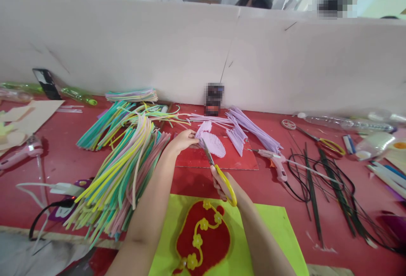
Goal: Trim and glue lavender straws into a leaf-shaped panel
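— How much free room is there on that table (63,157)?
— Little. The white wall (203,56) closes the far edge, and the green sheet (279,233) lies over the near edge. A heap of coloured sticks (127,162) fills the left and dark wires (320,183) sprawl on the right. The clearest spot is the red board (241,159) in the middle.
— And the hands?
— The left hand (184,140) has its fingertips pinched on a lilac piece (212,143), which lies over the board's far left corner. The right hand (226,187) is closed round the scissors (222,178), fingers through the yellow loops. The blades meet the piece's near edge, but I can't tell how far apart they are.
— Any containers?
— Only bottles lying by the wall: a clear bottle (333,121) on the right and a green bottle (79,95) on the left. I can't make out what is in them.
— Counts?
— Two pairs of scissors; the second pair (320,139) lies right of the lilac bundles (250,130). Two pink glue guns: one glue gun (277,164) beside the board, the other glue gun (19,151) far left. One red shape (203,238) lies on the sheet, with at least five yellow flowers.
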`<state>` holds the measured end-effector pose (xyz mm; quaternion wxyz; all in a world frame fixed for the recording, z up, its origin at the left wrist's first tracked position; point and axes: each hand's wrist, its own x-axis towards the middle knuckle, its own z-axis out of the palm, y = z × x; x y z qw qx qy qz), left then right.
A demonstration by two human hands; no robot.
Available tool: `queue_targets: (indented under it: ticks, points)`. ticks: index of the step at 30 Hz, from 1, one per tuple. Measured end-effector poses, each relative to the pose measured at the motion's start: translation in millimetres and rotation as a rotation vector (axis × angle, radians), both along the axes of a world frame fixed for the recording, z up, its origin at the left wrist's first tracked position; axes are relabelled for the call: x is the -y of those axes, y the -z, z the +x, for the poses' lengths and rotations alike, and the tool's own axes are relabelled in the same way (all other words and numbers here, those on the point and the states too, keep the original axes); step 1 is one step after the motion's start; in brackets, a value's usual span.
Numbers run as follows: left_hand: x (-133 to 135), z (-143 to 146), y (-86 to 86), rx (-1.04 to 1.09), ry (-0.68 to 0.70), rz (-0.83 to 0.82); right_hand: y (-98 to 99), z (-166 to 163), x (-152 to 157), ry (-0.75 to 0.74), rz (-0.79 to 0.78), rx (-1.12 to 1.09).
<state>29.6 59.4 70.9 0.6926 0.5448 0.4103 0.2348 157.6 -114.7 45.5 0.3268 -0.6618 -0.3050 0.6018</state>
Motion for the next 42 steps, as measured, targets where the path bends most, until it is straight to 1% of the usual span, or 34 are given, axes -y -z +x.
queue_targets:
  ticks: [4, 7, 9, 13, 19, 23, 25, 29, 33, 42]
  points:
    - [2, 0, -1.7, -0.005, -0.023, -0.003, 0.3, 2, 1, -0.046, 0.045, -0.043]
    - [4, 2, -1.8, -0.002, -0.003, -0.008, 0.7, 7, 3, -0.117, 0.118, -0.108]
    - [5, 3, -0.7, -0.008, 0.014, -0.016, -0.4, 10, 4, -0.139, 0.137, -0.137]
    - [5, 4, 1.6, -0.009, 0.030, -0.032, -5.5, 10, 4, -0.153, 0.130, -0.071]
    - [0, 3, 5.9, -0.018, 0.021, -0.030, -6.3, 1, 0, -0.116, 0.065, 0.019]
    - [-1, 4, 9.3, -0.014, 0.009, -0.041, -3.0, -3, -3, -0.081, 0.063, 0.065]
    - [0, 5, 9.4, -0.011, 0.006, -0.042, -1.4, -4, -3, -0.060, 0.060, 0.068]
    - [1, 6, 7.2, -0.031, -0.005, -0.037, 2.6, -7, -4, 0.001, -0.002, 0.074]
    - [0, 5, 7.2, -0.025, 0.002, -0.066, 5.1, -8, -5, 0.015, -0.024, 0.080]
    - [0, 4, 11.5, -0.003, 0.010, -0.118, -2.5, -13, -1, 0.045, -0.047, 0.073]
